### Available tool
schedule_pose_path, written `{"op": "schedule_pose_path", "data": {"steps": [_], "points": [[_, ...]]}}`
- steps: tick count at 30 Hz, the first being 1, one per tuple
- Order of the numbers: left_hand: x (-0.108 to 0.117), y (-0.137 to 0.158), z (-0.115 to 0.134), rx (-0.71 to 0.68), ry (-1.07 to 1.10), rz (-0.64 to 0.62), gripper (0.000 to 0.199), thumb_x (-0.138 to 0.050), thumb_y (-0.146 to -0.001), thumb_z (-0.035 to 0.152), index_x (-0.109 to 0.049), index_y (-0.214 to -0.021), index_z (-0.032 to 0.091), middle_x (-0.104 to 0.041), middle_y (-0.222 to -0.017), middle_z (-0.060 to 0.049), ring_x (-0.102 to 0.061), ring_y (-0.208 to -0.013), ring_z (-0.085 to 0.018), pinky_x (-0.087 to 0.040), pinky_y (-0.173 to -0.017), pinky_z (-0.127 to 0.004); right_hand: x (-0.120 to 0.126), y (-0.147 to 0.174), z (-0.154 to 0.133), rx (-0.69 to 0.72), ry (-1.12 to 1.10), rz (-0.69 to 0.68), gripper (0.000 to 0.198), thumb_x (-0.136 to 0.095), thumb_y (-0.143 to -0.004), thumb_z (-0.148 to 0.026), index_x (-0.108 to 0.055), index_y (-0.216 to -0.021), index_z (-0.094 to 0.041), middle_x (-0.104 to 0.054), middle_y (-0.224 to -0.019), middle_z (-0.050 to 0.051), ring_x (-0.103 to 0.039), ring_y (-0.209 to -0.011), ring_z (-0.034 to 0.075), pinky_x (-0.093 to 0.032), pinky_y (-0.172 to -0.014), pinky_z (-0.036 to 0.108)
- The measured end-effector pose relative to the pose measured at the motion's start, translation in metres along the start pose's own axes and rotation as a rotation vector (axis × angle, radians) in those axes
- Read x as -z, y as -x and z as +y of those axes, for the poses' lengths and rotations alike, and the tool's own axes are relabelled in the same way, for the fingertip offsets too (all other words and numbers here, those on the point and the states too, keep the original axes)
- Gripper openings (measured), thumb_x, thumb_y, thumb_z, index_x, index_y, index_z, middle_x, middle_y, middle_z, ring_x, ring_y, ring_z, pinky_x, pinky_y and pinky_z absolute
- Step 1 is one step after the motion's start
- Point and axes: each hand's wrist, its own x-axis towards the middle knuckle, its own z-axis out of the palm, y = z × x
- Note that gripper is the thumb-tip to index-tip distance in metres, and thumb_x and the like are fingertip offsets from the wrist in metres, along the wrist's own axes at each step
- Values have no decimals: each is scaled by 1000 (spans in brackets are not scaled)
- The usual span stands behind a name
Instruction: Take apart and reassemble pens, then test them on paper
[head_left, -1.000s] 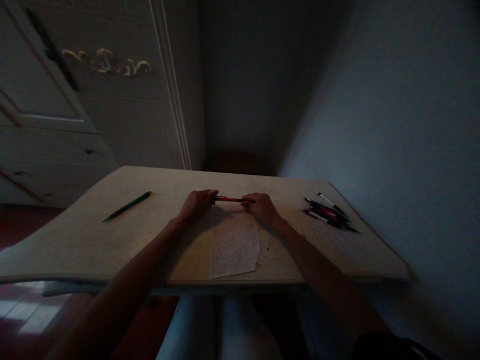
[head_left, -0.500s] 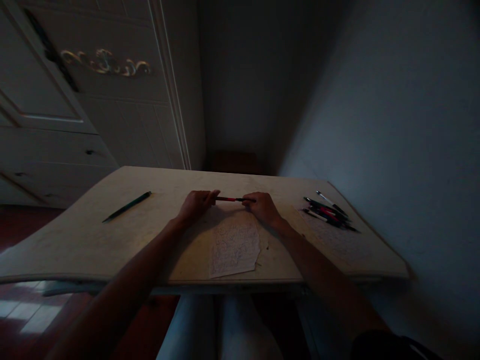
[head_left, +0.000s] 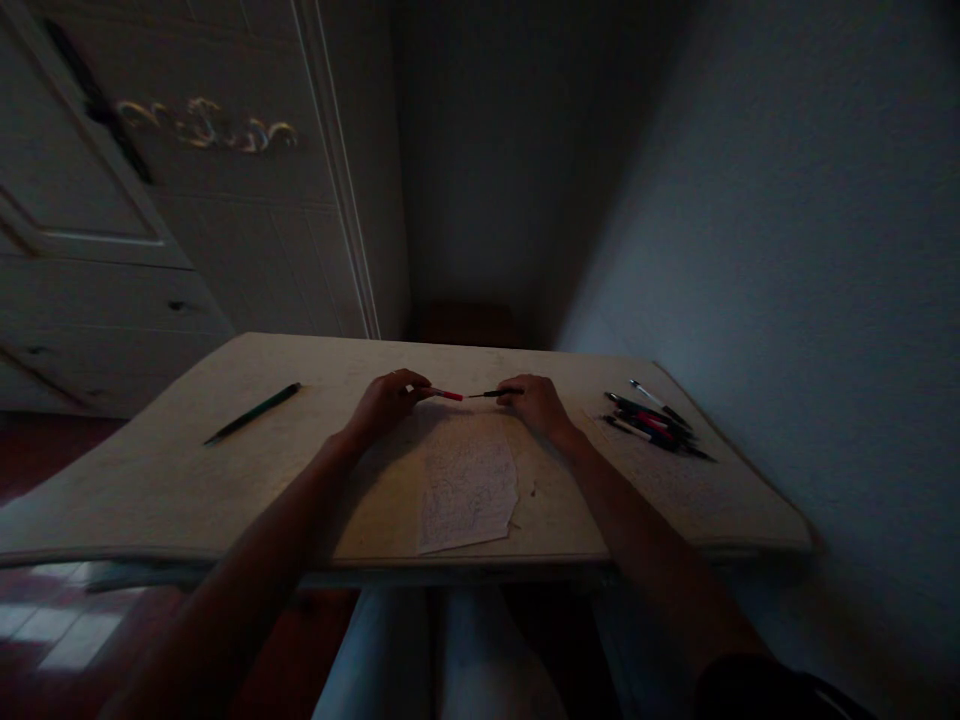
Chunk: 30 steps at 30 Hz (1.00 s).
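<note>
Your left hand (head_left: pixel 392 393) pinches a slim red, seemingly plastic pen barrel (head_left: pixel 450 396), its long axis crosswise, dipping slightly rightward. Just beside its free end, nearly in line, the thin tip of a slender black pen part (head_left: pixel 491 394) points left from your right hand (head_left: pixel 534 397), which grips it. Both pieces lie between your hands, over the pale, flat desk (head_left: pixel 330 365), neither hand clearly nearer the gap.

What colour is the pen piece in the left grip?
Red, at least at its free end. The pen piece shows best in the head view.
</note>
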Motion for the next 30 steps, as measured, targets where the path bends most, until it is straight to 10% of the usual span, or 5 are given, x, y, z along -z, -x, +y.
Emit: {"op": "schedule_pose_path", "data": {"steps": [21, 30], "points": [[3, 0, -6, -30, -17, 102, 32, -65, -85, 45, -72, -96, 17, -72, -91, -8, -61, -51, -11, -50, -57, -25, 14, -1, 16, 68, 62, 5, 22, -71, -71, -8, -79, -84, -22, -77, -89, 5, -69, -89, 21, -49, -85, 32], [-1, 3, -1, -56, -159, -87, 16, -62, -83, 32, -74, -86, 22, -72, -94, -9, -66, -82, -22, -51, -75, -34, 1, 5, 0, 164, 33, -37, 18, -72, -77, -13, -79, -91, -22, -76, -92, 6, -68, -89, 20, -49, -86, 33]]}}
